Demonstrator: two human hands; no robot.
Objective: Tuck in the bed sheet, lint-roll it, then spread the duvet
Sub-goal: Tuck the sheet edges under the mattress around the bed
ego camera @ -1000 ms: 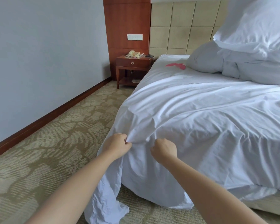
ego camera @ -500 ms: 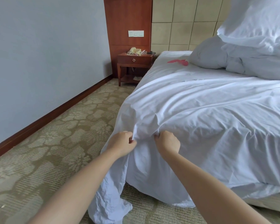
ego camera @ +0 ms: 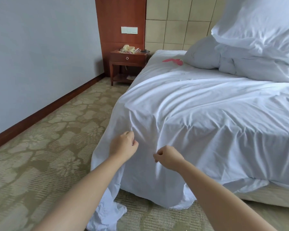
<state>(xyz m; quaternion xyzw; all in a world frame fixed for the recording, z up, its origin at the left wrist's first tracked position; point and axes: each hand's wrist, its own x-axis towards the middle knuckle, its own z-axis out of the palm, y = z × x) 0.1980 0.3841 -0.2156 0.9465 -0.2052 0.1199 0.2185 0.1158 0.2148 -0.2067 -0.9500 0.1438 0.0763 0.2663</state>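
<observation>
Nearest the camera, my two bare forearms reach forward over the patterned carpet (ego camera: 40, 155) toward the foot corner of the bed. My left hand (ego camera: 123, 145) is up against the draped white bed sheet (ego camera: 190, 122), its fingers (ego camera: 132, 139) curled and pinching a fold of the cloth at the corner. My right hand (ego camera: 169, 158) sits just beside it, a little lower, fingers likewise curled with the tips pinched on the sheet where creases fan out from the grip. Both hands lie on the hanging side of the sheet, below the mattress edge, with a narrow strip of gathered cloth between them.

Below my hands the sheet hangs loose, untucked, and a tail of it pools crumpled on the carpet by my left forearm. To the right its hem drapes over the beige bed base (ego camera: 265, 197).

Farther up, the sheet lies wrinkled across the mattress top. A pink object (ego camera: 173, 61), too flat and far for me to identify, rests on it near the head end. Beside that, white pillows and bunched bedding (ego camera: 257, 47) are piled against the padded headboard (ego camera: 177, 22). At the far wall stands a wooden nightstand (ego camera: 128, 62) carrying a telephone (ego camera: 128, 48).
</observation>
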